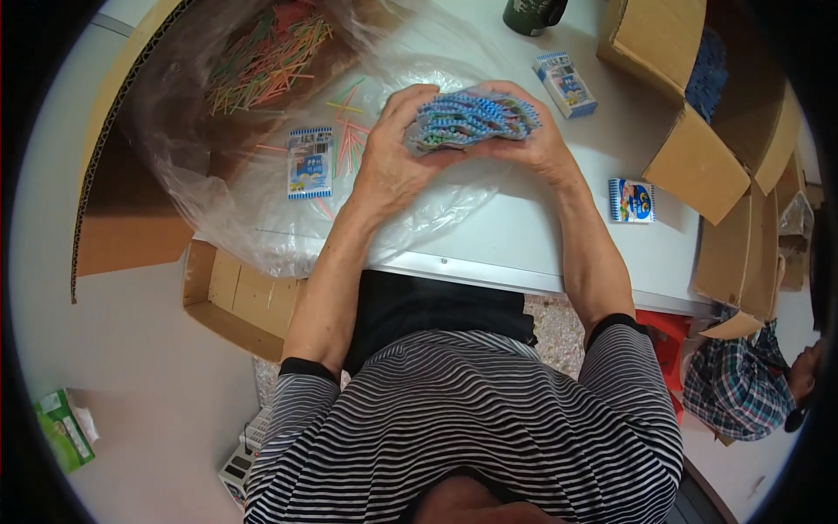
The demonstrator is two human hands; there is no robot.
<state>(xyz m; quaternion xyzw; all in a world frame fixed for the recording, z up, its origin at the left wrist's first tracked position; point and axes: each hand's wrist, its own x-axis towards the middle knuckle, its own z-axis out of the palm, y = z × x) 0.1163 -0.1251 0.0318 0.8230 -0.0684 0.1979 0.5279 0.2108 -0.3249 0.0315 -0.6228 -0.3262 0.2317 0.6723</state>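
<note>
While the stack [478,120] of packets is gripped at its two ends by the left hand [393,153] and the right hand [539,144], it is held over the table [528,240], well in from the near edge. Left of the stack, moving room is taken up by the bag [249,223], scattered sticks [349,140] and one packet [310,163]. Right of it, a strip is left open between a second packet [566,85] and a third packet [632,201]; farther right, the table's side is overhung by the carton's [736,249] flap [698,166]. Beyond the stack, a mug [531,16] is seen.
</note>
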